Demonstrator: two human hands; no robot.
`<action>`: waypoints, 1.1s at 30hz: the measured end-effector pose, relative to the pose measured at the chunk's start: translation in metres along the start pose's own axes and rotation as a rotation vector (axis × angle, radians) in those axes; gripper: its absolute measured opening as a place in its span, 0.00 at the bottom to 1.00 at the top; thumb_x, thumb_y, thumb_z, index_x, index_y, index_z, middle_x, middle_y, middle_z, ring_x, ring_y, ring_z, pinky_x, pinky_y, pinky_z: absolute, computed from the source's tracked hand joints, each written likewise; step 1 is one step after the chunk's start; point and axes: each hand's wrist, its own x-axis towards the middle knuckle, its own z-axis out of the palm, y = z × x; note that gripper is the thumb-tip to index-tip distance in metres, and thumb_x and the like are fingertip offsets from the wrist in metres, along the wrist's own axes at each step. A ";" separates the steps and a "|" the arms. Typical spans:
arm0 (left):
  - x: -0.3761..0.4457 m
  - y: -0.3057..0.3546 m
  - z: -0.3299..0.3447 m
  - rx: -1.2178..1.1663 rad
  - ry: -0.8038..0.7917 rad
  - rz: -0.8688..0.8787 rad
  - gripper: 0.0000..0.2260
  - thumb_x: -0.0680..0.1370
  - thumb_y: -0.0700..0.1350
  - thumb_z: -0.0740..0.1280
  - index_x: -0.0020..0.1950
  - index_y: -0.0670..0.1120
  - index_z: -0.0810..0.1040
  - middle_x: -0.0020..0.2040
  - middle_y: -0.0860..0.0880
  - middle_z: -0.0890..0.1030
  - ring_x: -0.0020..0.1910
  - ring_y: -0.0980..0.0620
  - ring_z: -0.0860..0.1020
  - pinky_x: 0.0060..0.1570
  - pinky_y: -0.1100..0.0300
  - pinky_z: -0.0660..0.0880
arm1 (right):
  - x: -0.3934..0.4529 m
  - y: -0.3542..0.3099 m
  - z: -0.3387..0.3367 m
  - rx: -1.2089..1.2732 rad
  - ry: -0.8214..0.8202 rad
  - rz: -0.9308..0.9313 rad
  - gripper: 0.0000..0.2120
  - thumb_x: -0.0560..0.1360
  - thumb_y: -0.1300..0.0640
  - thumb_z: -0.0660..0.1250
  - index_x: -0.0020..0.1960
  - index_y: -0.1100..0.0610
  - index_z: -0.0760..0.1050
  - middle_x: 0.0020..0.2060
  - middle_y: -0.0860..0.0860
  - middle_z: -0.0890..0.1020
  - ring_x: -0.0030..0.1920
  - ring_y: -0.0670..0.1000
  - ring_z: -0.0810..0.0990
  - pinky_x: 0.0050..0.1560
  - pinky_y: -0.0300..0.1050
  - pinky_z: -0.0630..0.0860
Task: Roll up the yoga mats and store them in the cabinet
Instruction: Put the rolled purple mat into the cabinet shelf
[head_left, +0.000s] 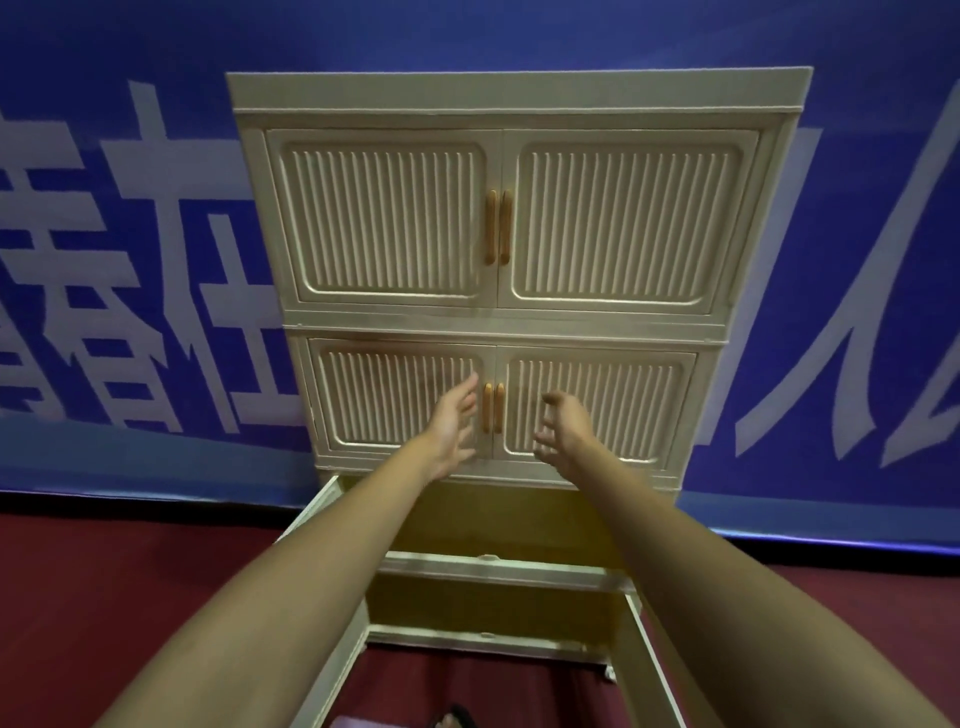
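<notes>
A cream cabinet (511, 322) with ribbed double doors stands against the wall. Its upper and middle door pairs are shut, each with two orange handles (493, 408). My left hand (453, 434) is held out with fingers straight just left of the middle handles. My right hand (563, 431) hovers just right of them, fingers loosely spread, holding nothing. The bottom compartment's doors (332, 670) swing out toward me, and its inside looks bare. A corner of a purple mat (358, 721) shows at the bottom edge.
A blue banner (130, 260) with large pale characters covers the wall behind. The floor (104, 597) is dark red. A dark sandal (452, 717) peeks in at the bottom edge between the open doors.
</notes>
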 end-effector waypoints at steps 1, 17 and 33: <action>-0.013 -0.007 0.007 0.084 -0.021 -0.005 0.36 0.80 0.66 0.59 0.81 0.45 0.63 0.81 0.44 0.64 0.80 0.40 0.61 0.78 0.38 0.56 | -0.019 0.011 -0.001 -0.041 -0.016 0.010 0.12 0.83 0.53 0.59 0.63 0.54 0.75 0.67 0.62 0.76 0.64 0.63 0.78 0.62 0.58 0.75; -0.207 -0.220 0.035 0.851 -0.183 -0.194 0.17 0.85 0.56 0.61 0.44 0.48 0.79 0.40 0.51 0.79 0.40 0.54 0.75 0.46 0.56 0.71 | -0.193 0.229 -0.116 -0.810 -0.325 0.159 0.11 0.81 0.59 0.60 0.57 0.62 0.79 0.40 0.54 0.79 0.35 0.49 0.76 0.31 0.38 0.72; -0.163 -0.305 -0.019 1.680 -0.548 -0.405 0.24 0.80 0.62 0.64 0.68 0.45 0.76 0.65 0.45 0.79 0.59 0.43 0.78 0.61 0.46 0.76 | -0.120 0.332 -0.154 -1.194 -0.395 0.298 0.10 0.78 0.54 0.64 0.51 0.61 0.77 0.47 0.57 0.78 0.44 0.58 0.76 0.38 0.46 0.74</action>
